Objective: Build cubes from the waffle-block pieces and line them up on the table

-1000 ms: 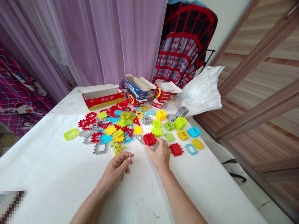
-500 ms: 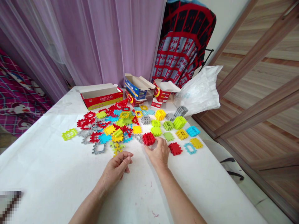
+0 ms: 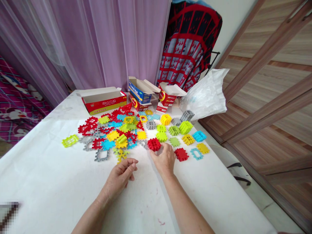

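Note:
My right hand (image 3: 164, 159) has its thumb and fingers round a red cube of interlocking plastic panels (image 3: 154, 144) that sits on the table. To its right lie a flat red panel (image 3: 181, 154) and a light blue frame panel (image 3: 196, 154). My left hand (image 3: 123, 172) rests nearer, loosely curled with thumb and fingers apart, holding nothing. Just beyond it is a yellow panel piece (image 3: 121, 157), part of a mixed heap of red, blue, yellow, green and grey interlocking panels (image 3: 113, 135). Several built pieces, such as a green cube (image 3: 186, 127) and a blue one (image 3: 199, 136), stand at the right.
Along the back of the white table (image 3: 60, 182) stand a long red box (image 3: 104, 103), a blue box (image 3: 139, 92) on a red one, and another open red box (image 3: 168, 97). A white plastic bag (image 3: 207, 96) is at the back right, near the table's edge.
The view has shifted slightly, so everything sits a little further left. Both hands keep their places, and the right still grips the red cube.

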`<state>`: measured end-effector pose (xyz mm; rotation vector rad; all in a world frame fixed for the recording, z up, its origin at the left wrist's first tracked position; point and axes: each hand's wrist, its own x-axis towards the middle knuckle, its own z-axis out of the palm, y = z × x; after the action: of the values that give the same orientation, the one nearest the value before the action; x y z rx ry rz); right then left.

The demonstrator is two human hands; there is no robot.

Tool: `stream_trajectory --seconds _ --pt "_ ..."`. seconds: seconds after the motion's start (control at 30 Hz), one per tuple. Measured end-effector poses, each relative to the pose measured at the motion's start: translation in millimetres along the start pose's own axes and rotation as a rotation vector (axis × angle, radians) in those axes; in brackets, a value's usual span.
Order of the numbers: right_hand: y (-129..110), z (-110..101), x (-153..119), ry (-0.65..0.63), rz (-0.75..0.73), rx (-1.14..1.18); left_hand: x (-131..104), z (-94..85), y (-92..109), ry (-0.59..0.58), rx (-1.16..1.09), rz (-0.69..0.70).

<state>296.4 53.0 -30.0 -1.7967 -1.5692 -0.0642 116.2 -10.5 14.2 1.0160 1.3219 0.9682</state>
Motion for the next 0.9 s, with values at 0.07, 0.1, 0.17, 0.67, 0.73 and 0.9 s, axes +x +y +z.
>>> stream_trajectory --seconds 0.07,0.1,0.17,0.67,0.73,0.9 --pt "0.1 -0.1 -0.1 0.0 0.001 -0.003 0.6 0.1 -0.8 -0.001 0.005 0.0" --pt "0.1 -0.2 -0.1 -0.002 0.003 -0.004 0.7 0.1 -1.2 -0.002 0.007 -0.001" --pt "-0.1 -0.4 -0.1 -0.006 0.009 -0.004 0.8 -0.1 -1.9 -0.003 0.008 -0.002" --pt "-3.5 -4.3 2.0 -0.038 0.043 -0.012 0.4 -0.1 -3.0 0.005 0.026 -0.018" --pt "-4.8 -5.7 2.4 -0.049 0.052 -0.014 1.3 -0.3 -3.4 0.004 0.036 -0.016" --pt "-5.0 -6.1 3.2 -0.042 0.05 -0.013 1.9 -0.4 -4.9 -0.001 0.035 -0.016"
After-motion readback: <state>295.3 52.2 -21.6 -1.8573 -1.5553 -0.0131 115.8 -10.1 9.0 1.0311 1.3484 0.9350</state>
